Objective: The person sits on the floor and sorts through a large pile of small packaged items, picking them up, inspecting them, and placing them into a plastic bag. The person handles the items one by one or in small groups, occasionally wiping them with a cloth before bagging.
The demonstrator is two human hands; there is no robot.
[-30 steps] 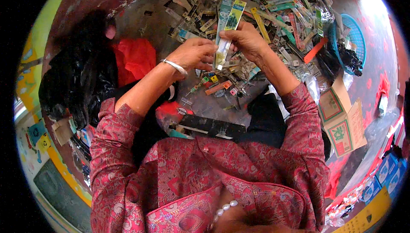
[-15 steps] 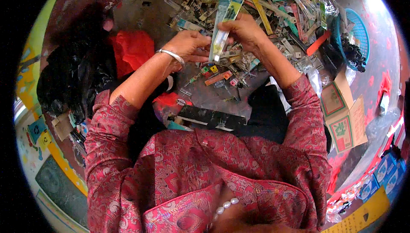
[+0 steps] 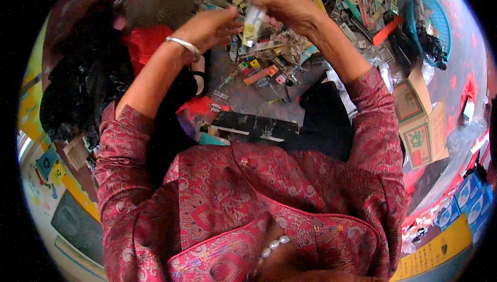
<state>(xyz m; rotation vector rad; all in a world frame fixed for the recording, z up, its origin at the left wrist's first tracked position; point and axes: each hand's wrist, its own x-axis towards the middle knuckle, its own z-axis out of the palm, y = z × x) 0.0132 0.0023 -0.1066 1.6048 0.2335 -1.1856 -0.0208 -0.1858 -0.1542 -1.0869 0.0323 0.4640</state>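
Observation:
My right hand [image 3: 291, 9] grips a long, narrow clear plastic sleeve [image 3: 253, 23] with a yellow-green printed part. What the sleeve contains is too blurred to name. It tilts downward over the pile, its upper end running out at the top edge of the view. Just to its left, my left hand [image 3: 209, 27], with a silver bangle at the wrist, is raised with fingers apart and nothing in them. Below both hands lie small colourful pieces [image 3: 262, 75] on the dark floor. Farther off spreads a heap of long, thin packaged pieces [image 3: 357, 2].
A blue plastic basket [image 3: 446, 28] stands at the far right, near an orange-red strip [image 3: 387, 30]. An opened cardboard box [image 3: 422, 119] sits right of me. On my left are a black plastic bag [image 3: 70, 95] and red cloth-like material [image 3: 142, 49]. A dark flat board [image 3: 256, 125] lies before my lap.
My left hand has come away from the sleeve and moved left and up. The right hand has lifted the sleeve farther up and slightly left. The view has shifted slightly.

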